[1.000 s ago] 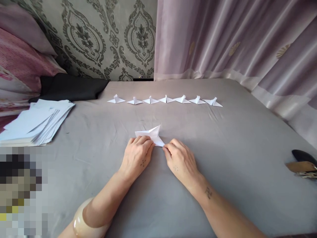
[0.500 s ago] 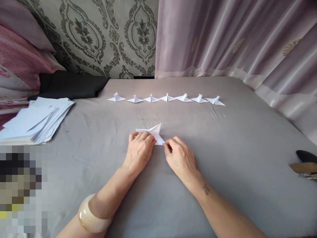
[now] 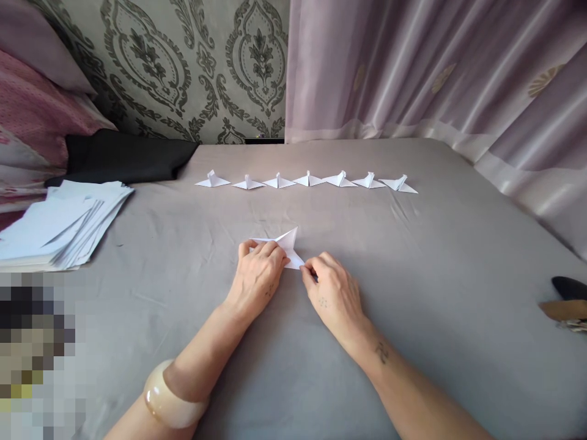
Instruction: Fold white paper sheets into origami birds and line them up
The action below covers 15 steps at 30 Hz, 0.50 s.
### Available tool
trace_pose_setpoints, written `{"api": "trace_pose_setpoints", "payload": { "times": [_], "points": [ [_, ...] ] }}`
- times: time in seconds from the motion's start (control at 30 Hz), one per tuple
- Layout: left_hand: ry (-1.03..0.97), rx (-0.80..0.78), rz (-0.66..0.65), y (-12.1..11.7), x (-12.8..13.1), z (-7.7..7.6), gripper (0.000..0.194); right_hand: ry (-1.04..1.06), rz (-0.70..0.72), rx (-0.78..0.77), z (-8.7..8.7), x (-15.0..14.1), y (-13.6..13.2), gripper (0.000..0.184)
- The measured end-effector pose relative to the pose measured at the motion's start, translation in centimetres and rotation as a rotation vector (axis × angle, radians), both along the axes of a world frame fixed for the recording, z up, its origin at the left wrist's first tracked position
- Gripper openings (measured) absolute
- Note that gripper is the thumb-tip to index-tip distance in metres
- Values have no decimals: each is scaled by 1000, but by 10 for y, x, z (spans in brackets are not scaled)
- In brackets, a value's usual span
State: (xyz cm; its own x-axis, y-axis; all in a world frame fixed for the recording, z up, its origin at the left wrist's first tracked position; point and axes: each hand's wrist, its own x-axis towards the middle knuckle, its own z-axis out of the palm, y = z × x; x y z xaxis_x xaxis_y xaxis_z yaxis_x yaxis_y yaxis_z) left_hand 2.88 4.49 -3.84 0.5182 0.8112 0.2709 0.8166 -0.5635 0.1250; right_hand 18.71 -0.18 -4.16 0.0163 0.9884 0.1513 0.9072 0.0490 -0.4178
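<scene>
both hands on one folded paper (image 3: 287, 244) mid-bed, on the grey sheet (image 3: 413, 275). left hand (image 3: 257, 275) lies flat over the paper's left half, fingers pressed down on it, so it pins rather than pinches. right hand (image 3: 330, 293) has thumb and forefinger closed on the paper's near right tip, a tight grip on that corner.

change over the last second: small. left hand has slid slightly further up over the paper, covering more of the left wing; right hand has barely shifted and keeps its pinch on the same tip. the upper point of the paper sticks up and right as before. reads to me as a crease being pressed in place, not a new fold opened (judgement only, the crease itself is hidden under the fingers).

around it: row of seven finished folded pieces (image 3: 307, 181) further back, well apart from the hands, undisturbed. stack of blank sheets (image 3: 59, 223) at far left, black cloth (image 3: 123, 156) behind it. bangle (image 3: 169, 397) on left wrist. dark object (image 3: 568, 299) at right edge, can't tell what.
</scene>
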Motion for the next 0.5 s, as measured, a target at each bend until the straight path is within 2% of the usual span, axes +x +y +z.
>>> {"api": "trace_pose_setpoints", "payload": {
  "times": [0.17, 0.5],
  "points": [
    [11, 9, 1, 1, 0, 0, 24, 68, -9, -43, 0, 3, 3, 13],
    [7, -11, -7, 2, -1, 0, 22, 353, -23, -185, 8, 26, 9, 8]
  ]
}}
